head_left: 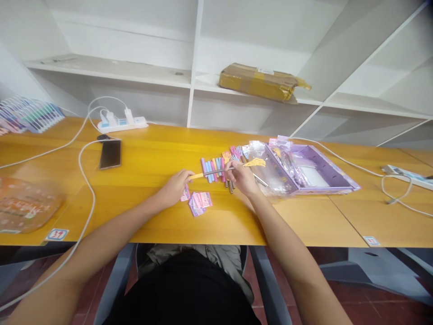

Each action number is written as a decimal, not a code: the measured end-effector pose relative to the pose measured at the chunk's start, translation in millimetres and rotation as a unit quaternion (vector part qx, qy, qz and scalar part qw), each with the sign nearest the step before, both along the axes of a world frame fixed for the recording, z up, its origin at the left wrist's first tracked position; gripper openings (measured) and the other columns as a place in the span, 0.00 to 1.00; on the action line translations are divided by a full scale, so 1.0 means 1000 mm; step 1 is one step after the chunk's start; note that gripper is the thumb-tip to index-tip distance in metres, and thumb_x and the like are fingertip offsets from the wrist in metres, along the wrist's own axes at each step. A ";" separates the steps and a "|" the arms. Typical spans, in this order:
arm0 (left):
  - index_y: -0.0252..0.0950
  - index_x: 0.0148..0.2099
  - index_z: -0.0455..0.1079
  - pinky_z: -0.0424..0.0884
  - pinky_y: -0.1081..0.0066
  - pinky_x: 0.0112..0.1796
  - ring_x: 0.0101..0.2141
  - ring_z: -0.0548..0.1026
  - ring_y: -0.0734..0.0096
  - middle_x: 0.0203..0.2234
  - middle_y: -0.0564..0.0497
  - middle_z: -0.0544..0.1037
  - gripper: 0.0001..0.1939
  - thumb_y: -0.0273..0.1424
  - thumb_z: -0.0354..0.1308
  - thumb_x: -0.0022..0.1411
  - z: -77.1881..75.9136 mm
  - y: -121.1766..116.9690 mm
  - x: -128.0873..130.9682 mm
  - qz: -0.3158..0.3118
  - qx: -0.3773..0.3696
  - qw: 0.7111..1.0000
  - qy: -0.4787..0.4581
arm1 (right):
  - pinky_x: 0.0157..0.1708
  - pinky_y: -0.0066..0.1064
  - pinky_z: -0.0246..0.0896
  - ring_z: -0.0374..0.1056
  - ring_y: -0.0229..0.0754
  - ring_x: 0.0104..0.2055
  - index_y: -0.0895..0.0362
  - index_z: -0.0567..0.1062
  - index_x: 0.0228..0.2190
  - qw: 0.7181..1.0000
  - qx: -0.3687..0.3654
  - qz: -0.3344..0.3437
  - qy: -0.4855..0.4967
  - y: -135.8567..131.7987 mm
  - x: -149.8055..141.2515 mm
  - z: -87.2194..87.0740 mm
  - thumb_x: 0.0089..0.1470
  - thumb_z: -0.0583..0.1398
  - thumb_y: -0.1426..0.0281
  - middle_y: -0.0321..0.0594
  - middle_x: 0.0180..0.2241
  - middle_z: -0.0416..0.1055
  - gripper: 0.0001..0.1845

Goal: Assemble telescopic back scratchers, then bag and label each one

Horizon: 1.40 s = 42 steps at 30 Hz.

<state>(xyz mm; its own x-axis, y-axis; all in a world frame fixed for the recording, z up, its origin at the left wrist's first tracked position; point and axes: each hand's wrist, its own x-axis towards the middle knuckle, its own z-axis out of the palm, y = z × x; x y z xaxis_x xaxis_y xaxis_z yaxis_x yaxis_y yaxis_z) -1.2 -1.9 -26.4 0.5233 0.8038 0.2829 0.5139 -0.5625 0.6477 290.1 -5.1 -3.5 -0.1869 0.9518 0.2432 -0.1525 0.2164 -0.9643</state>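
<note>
A back scratcher with a yellow hand-shaped head (256, 162), a metal rod and a yellow handle is held level above the table. My left hand (176, 188) is closed on its handle end. Pinched in my right hand (241, 177) is the rod, close to the head. Behind and below it lies a row of pink, blue, yellow and purple handles (212, 168). Several hand-shaped heads (236, 152) in pink, blue and yellow sit beyond my right hand, with metal rods partly hidden under it. Printed cards (199, 202) lie in a small pile near my left hand.
Right of my hands stands an open purple box (329, 186) with clear plastic bags (270, 174) in and beside it. A phone (110, 154), a power strip (123, 124) and white cables occupy the left. An orange package (29, 205) lies far left; a cardboard box (259, 81) rests on the shelf.
</note>
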 end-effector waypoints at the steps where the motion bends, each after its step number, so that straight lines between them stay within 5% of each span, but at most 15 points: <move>1: 0.40 0.55 0.68 0.74 0.63 0.44 0.42 0.77 0.64 0.43 0.48 0.78 0.12 0.27 0.46 0.75 0.000 0.000 0.000 0.000 0.000 1.000 -0.002 | 0.23 0.31 0.54 0.50 0.38 0.19 0.52 0.77 0.31 1.000 0.001 0.000 -0.002 0.000 0.000 -0.001 0.62 0.61 0.42 0.29 0.16 0.55 0.26; 42: 0.40 0.58 0.68 0.73 0.63 0.49 0.44 0.77 0.63 0.45 0.47 0.77 0.15 0.25 0.46 0.75 -0.005 -0.007 -0.003 -0.017 0.010 1.000 0.012 | 0.27 0.33 0.55 0.53 0.40 0.22 0.53 0.82 0.36 0.999 0.010 0.038 0.006 -0.001 -0.004 -0.009 0.65 0.59 0.45 0.30 0.17 0.55 0.25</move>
